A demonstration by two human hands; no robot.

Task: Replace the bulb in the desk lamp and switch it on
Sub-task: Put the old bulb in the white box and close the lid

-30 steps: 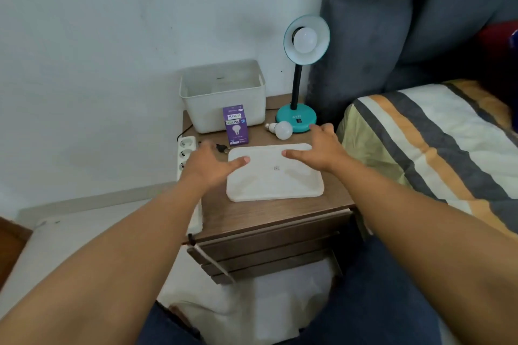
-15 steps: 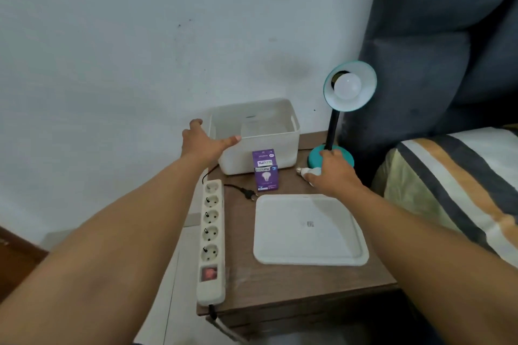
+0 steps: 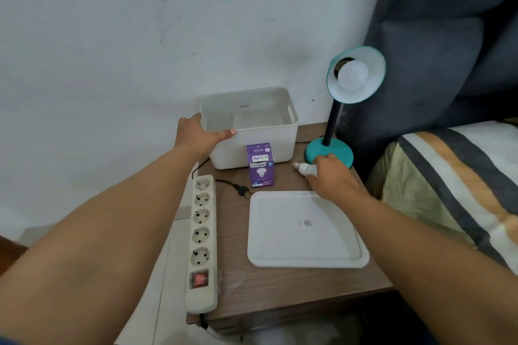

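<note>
A teal desk lamp [image 3: 333, 148] stands at the back right of the nightstand, with a white bulb [image 3: 352, 75] in its shade. A loose white bulb [image 3: 304, 168] lies by the lamp's base, screw cap pointing left; my right hand [image 3: 330, 179] is closed over its round end. My left hand [image 3: 200, 136] grips the front left corner of a white bin [image 3: 263, 145]. A purple bulb box [image 3: 260, 166] stands in front of the bin. The lamp's black plug [image 3: 243, 191] lies unplugged on the wood.
A white tray [image 3: 305, 249] lies flat at the middle of the nightstand [image 3: 280, 288]. A white power strip [image 3: 201, 241] with a red switch runs along the left edge. A bed with striped cover [image 3: 459, 190] and a dark headboard stand at the right.
Both hands left the tray. My left hand went up to the bin's corner, my right hand to the loose bulb by the lamp base. The view shifted closer and left.
</note>
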